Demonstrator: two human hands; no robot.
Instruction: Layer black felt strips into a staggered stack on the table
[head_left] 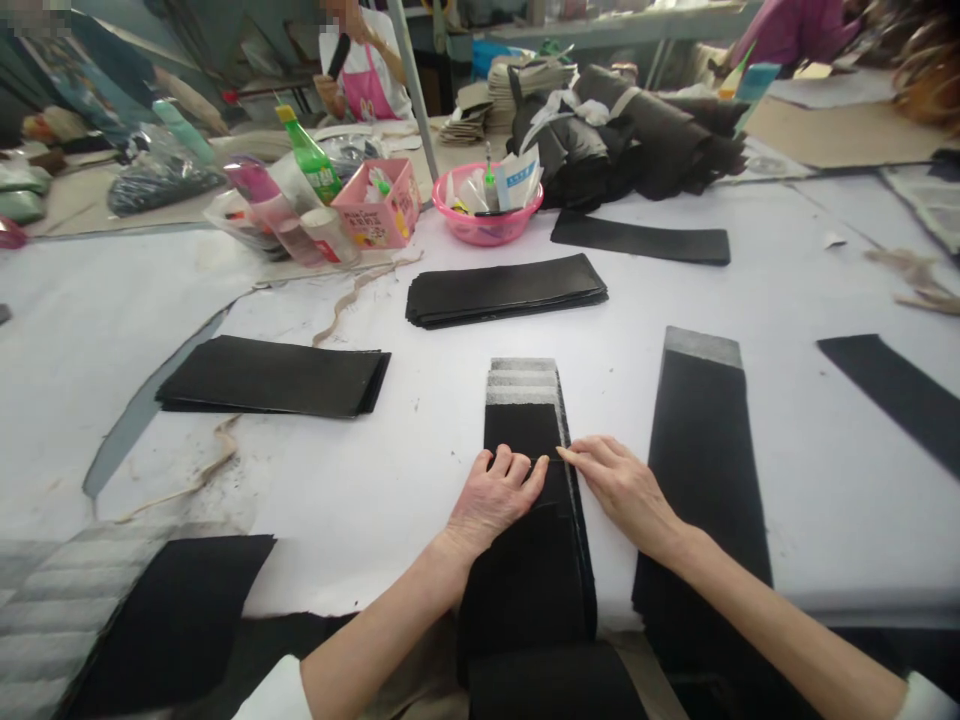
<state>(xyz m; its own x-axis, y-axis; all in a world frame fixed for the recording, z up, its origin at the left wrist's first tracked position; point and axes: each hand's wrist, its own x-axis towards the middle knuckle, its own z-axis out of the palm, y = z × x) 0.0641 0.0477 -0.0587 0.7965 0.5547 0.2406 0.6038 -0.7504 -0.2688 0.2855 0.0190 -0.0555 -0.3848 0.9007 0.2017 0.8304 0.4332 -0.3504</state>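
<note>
— Placement of the black strip stack (525,425)?
— Centred at the desk's (420,420) near edge, under both hands.
— Grip?
— None: left hand (496,497) lies flat, fingers apart; right hand (624,490) flat too, fingertips on its edge.

Open table (420,420) left of the centre stack (525,425); bottles (313,165) crowd beyond.

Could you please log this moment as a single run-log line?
left hand: flat on black strip stack | right hand: fingertips at its right edge | nearby: long black strip, right | surface: white table
</note>
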